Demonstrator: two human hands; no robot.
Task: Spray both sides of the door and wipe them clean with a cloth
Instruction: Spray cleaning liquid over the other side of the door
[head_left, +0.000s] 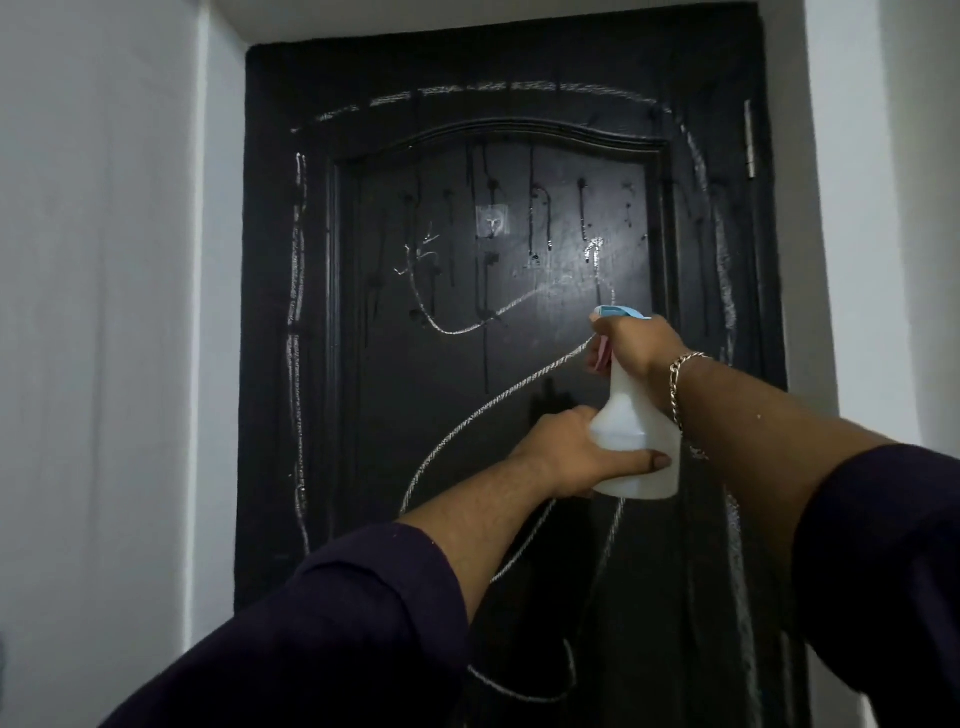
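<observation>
Black panelled door (467, 415) fills the far wall, closed, white walls (104, 312) on both sides. White chalk-like lines (498, 400) loop across the door: a big outline near the edges, curved strokes through the middle and lower part. Wet drip runs (535, 223) trail down the upper arched panel, with a glossy patch to their right. Small pale square sticker (491, 222) sits in the upper panel, centre. Metal hinge (749, 140) at upper right edge of the door.

Spray bottle (636, 431), white translucent body, light blue head, pink trigger, held up near the door, right of centre, nozzle pointing left and away toward the panel. Right hand (641, 345) wraps the bottle neck, grip closed round it, fingers on the trigger side; how far the trigger is pulled cannot be told. Gold chain bracelet (678, 384) on that wrist. Left hand (576, 452) holds the lower body of the bottle from the left, thumb laid across the front, grip closed on it. Both arms in dark sleeves (337, 623) pushed up the forearms.
</observation>
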